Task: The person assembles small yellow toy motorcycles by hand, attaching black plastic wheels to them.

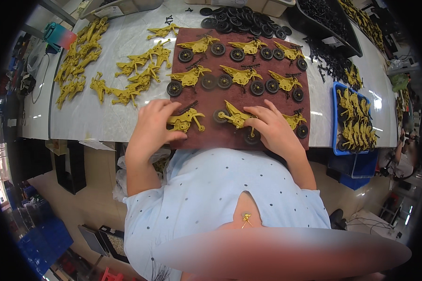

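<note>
On the dark-red felt mat (229, 136), left hand (151, 127) fingers clamp a wheel-less yellow plastic motorbike (186, 121); right hand (273, 130) pins a wheeled one (234, 117), steadying both.

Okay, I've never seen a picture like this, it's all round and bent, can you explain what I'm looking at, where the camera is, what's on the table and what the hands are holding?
The camera sits on a person's head and looks down through a wide fisheye lens, so straight edges bend near the rim. There is no machine: two bare hands do the work.

On the white table lies a brown mat with rows of yellow toy motorbikes, most fitted with black wheels. The left hand rests on a yellow bike body without wheels. The right hand presses on another bike that has its wheels on.

Left of the mat lie loose yellow bike bodies. At the far edge is a heap of black wheels. A blue tray at the right holds more yellow bodies.
</note>
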The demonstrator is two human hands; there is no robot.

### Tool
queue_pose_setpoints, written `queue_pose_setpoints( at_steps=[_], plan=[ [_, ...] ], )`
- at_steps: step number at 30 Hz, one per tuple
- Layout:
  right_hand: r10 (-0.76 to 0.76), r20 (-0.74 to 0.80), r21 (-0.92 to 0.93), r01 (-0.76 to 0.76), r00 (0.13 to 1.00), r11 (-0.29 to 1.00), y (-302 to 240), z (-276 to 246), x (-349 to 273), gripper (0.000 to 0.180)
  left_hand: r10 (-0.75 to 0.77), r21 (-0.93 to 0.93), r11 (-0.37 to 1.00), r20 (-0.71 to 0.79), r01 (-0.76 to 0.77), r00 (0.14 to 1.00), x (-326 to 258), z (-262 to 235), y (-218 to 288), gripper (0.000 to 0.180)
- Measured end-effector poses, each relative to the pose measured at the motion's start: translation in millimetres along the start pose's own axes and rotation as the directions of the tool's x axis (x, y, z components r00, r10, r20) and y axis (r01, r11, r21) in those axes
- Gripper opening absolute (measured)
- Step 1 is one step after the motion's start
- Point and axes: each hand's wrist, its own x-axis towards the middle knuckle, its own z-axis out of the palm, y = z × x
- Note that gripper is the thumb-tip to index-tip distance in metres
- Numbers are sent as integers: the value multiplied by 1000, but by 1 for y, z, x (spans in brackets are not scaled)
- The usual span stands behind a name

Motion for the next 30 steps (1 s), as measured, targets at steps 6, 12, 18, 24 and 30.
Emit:
queue_pose_setpoints(
  at_steps=[6, 12, 18, 24, 30],
  plan=[
    [42, -248, 145, -6, 968, 989, 3, -2, 8, 44, 92, 25, 995, 160, -97, 983, -9, 1, 2, 75],
    [-58, -402, 234, 164, 914, 958, -2, 13, 22, 38, 128, 44, 990, 119, -134, 985, -11, 3, -5, 69],
    [-142, -252, 179, 190, 957, 965, 2, 18, 23, 30, 99, -20, 995, 60, -98, 993, -9, -7, -5, 63],
    [-68, -92, -25, 66, 993, 998, -1, 12, 18, 29, 187, -51, 982, 90, -183, 978, 1, 6, 2, 58],
    [-40, -38, -14, 40, 998, 999, -1, 11, 10, 40, 192, -84, 979, 111, -184, 975, 6, 14, -5, 54]
  ],
)
